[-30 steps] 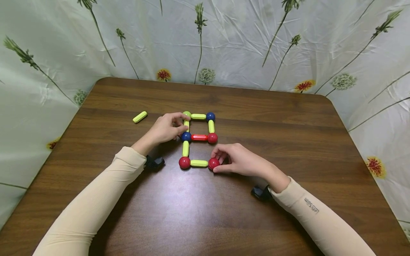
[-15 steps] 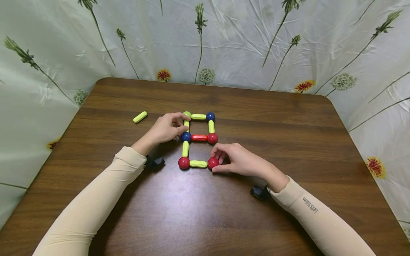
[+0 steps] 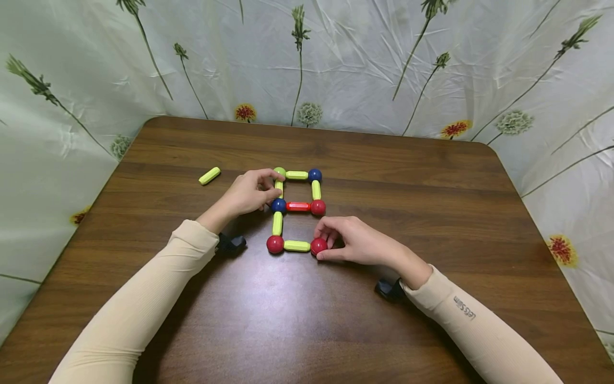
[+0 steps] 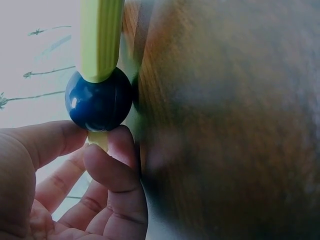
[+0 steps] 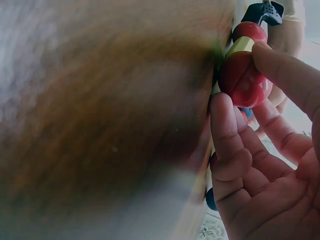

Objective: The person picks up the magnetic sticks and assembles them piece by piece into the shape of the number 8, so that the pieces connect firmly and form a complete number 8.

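A flat ladder-like frame of building-toy rods and balls lies on the table. My left hand (image 3: pixel 249 193) pinches the yellow-green rod (image 4: pixel 98 140) between the green ball (image 3: pixel 279 170) and the left blue ball (image 3: pixel 279 205). A red rod (image 3: pixel 298 206) joins that blue ball to a red ball (image 3: pixel 318 207). At the near right corner, my right hand (image 3: pixel 360 240) holds another red ball (image 3: pixel 318 246) between thumb and fingers. This ball meets the end of the near yellow rod (image 3: pixel 297 246), which runs to the left red ball (image 3: pixel 275 244). Between the two right-hand red balls there is a gap.
One loose yellow rod (image 3: pixel 209 176) lies left of the frame. The brown wooden table (image 3: pixel 431 192) has rounded far corners, and a flower-print curtain (image 3: pixel 355 64) hangs behind it. Black wrist cameras (image 3: pixel 231 245) sit under both wrists.
My right hand and the red ball it holds have shifted very slightly left, with the near rod and left red ball moving along. The left hand stays in place.
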### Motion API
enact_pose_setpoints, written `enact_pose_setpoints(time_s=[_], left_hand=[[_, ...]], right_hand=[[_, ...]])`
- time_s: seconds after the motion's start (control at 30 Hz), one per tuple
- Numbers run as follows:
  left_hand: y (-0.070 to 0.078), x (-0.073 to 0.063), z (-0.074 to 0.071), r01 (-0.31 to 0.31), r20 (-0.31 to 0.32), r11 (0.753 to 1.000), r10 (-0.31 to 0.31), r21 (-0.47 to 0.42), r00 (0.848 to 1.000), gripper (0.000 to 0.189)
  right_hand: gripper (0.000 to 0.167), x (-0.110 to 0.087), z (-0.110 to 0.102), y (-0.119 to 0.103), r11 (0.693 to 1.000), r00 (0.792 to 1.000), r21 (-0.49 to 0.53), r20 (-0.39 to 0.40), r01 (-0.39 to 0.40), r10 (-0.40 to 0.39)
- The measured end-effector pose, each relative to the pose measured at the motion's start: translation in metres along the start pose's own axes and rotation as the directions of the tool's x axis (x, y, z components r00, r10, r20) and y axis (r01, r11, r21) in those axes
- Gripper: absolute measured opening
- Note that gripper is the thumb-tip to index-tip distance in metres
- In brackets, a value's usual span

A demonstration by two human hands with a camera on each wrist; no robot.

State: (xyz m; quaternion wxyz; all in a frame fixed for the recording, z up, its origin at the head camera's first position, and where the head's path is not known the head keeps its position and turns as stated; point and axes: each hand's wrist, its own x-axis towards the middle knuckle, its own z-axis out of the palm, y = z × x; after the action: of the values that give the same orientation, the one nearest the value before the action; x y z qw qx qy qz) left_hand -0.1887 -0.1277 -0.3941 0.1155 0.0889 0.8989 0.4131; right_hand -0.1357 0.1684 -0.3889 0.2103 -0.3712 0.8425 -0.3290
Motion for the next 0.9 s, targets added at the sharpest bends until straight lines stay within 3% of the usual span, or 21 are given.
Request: enact_pose_setpoints(time_s=[0.4, 0.9], left_hand=[[-0.001, 0.000, -0.001, -0.013, 0.004, 1.000, 0.013, 0.012, 1.000, 0.031], [0.009, -0.015, -0.005, -0.120, 0.004, 0.971, 0.122, 0.209, 0.993, 0.036]], right_hand=[[0.035, 0.000, 0.000, 0.000, 1.000, 1.000, -0.019, -0.001, 0.003, -0.003], [0.032, 0.001, 0.000, 0.001, 1.000, 1.000, -0.018, -0.003, 0.017, -0.017]])
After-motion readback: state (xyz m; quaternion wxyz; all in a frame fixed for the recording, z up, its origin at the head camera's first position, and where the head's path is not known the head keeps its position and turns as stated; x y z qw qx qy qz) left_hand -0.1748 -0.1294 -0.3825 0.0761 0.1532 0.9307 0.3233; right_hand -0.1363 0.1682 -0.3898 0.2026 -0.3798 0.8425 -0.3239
